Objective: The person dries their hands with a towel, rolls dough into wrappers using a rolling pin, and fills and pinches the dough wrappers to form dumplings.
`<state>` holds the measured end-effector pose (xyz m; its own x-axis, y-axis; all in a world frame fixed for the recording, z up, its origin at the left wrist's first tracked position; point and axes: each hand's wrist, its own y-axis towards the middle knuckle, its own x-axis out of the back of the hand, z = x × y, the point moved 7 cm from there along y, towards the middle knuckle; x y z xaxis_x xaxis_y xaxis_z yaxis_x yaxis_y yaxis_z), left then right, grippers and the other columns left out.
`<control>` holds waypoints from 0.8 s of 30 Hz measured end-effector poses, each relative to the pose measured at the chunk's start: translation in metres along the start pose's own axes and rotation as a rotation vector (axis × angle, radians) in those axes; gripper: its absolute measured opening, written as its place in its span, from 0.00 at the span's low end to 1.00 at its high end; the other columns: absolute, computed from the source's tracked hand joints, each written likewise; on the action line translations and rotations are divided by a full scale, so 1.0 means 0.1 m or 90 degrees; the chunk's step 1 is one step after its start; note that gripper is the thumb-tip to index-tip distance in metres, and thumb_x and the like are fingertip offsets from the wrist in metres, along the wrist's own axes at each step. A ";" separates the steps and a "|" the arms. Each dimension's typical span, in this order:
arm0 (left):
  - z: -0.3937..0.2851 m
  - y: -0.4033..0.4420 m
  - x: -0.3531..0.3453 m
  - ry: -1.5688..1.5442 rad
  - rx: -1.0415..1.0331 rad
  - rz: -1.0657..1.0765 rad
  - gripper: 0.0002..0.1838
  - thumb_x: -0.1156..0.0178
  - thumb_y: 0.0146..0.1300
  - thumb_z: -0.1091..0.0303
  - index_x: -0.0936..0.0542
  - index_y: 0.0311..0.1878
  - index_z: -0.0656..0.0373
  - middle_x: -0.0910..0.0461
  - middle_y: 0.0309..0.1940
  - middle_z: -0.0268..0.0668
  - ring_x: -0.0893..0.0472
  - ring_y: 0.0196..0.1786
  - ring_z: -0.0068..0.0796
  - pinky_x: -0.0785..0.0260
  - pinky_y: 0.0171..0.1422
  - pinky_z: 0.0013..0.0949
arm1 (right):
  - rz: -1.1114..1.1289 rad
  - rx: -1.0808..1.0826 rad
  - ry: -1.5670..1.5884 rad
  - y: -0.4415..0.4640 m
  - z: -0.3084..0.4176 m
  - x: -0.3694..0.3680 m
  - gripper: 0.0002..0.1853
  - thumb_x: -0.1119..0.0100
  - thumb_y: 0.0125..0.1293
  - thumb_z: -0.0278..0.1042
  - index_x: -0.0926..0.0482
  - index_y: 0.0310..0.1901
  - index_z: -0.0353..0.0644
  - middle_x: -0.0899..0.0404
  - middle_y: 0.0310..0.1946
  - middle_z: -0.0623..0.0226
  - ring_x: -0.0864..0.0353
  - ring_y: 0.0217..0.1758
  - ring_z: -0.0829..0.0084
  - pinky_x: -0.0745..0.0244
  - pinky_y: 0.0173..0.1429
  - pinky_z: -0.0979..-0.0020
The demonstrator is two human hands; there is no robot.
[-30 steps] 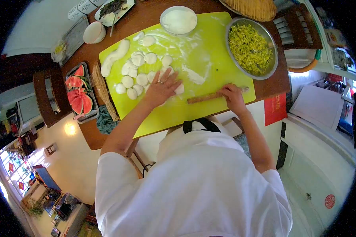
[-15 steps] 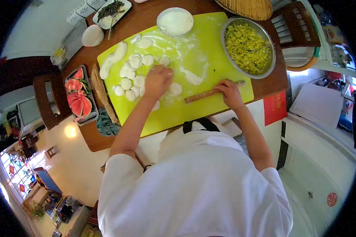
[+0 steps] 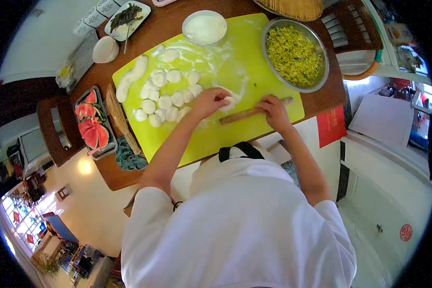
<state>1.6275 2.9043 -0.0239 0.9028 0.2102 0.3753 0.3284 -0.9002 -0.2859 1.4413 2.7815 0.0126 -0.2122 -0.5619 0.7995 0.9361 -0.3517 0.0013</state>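
Our left hand (image 3: 210, 102) pinches a dough round (image 3: 228, 105) — our right hand (image 3: 275, 112) curls its fingers over a rolling pin (image 3: 242, 115). We can't read the red paper (image 3: 330, 127), right.

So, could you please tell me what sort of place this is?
It looks like a home, perhaps its dining area: dough rounds lie on a yellow-green mat over a wooden table, cut watermelon sits nearby, and a chair stands beside the table.
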 end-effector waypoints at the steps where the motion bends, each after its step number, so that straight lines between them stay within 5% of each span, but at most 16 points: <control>1: -0.03 0.07 -0.08 0.013 -0.041 0.005 0.15 0.34 0.51 0.64 0.20 0.42 0.55 0.18 0.35 0.38 0.18 0.36 0.40 0.26 0.42 0.39 | -0.003 -0.005 -0.004 0.00 0.04 0.02 0.18 0.43 0.45 0.20 0.18 0.41 0.47 0.25 0.41 0.60 0.27 0.49 0.54 0.32 0.54 0.57; 6: -0.13 0.03 -0.10 0.126 0.023 -0.081 0.12 0.35 0.51 0.66 0.19 0.41 0.54 0.18 0.38 0.39 0.19 0.39 0.40 0.26 0.44 0.38 | -0.024 -0.108 -0.065 0.09 0.15 -0.17 0.30 0.37 0.54 0.38 0.30 0.60 0.42 0.38 0.63 0.50 0.40 0.66 0.51 0.44 0.68 0.53; 12: -0.18 -0.03 -0.30 0.220 -0.023 -0.086 0.11 0.37 0.52 0.66 0.18 0.39 0.53 0.20 0.36 0.41 0.21 0.41 0.44 0.29 0.48 0.42 | -0.125 -0.063 -0.237 0.20 0.32 -0.27 0.35 0.41 0.58 0.45 0.37 0.62 0.30 0.43 0.67 0.48 0.45 0.70 0.49 0.48 0.71 0.52; 20: -0.27 0.12 -0.20 0.299 -0.016 -0.095 0.11 0.40 0.52 0.67 0.17 0.40 0.51 0.21 0.36 0.43 0.23 0.42 0.47 0.30 0.49 0.46 | -0.183 -0.088 -0.250 0.77 0.23 -0.26 0.34 0.44 0.62 0.42 0.41 0.65 0.34 0.45 0.67 0.46 0.46 0.70 0.48 0.49 0.71 0.52; 24: -0.30 0.11 -0.24 0.363 -0.123 -0.081 0.08 0.41 0.50 0.68 0.19 0.36 0.51 0.22 0.34 0.42 0.21 0.40 0.46 0.28 0.44 0.45 | -0.166 -0.094 -0.227 0.59 0.24 -0.30 0.35 0.44 0.61 0.42 0.42 0.66 0.33 0.46 0.67 0.46 0.47 0.71 0.47 0.50 0.72 0.52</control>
<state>1.6010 2.8779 -0.0099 0.5516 0.1318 0.8237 0.3191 -0.9457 -0.0624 1.5095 2.7955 0.0026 -0.3009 -0.1579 0.9405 0.8089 -0.5645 0.1641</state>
